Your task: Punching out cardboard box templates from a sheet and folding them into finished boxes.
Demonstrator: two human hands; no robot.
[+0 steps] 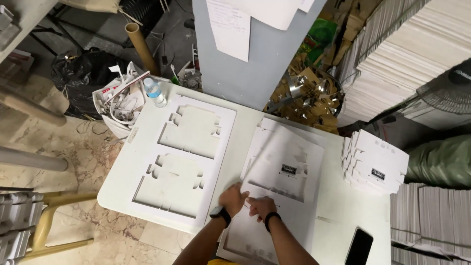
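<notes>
My left hand (234, 198) and my right hand (261, 206) press side by side on a white die-cut cardboard sheet (284, 162) lying on the white table (117, 181). Both wrists wear dark bands. The fingers rest on the sheet's lower part, below a punched box blank (287, 172) with a small dark printed label. To the left lies an empty white sheet frame (189, 157) with two box-shaped cutouts.
A stack of punched-out box blanks (375, 164) sits at the table's right. A black phone (359, 246) lies at the near right edge. A plastic bottle (155, 92) stands by a scrap-filled bin (120, 105). A grey pillar (255, 49) rises behind; stacks of sheets (417, 54) stand at the right.
</notes>
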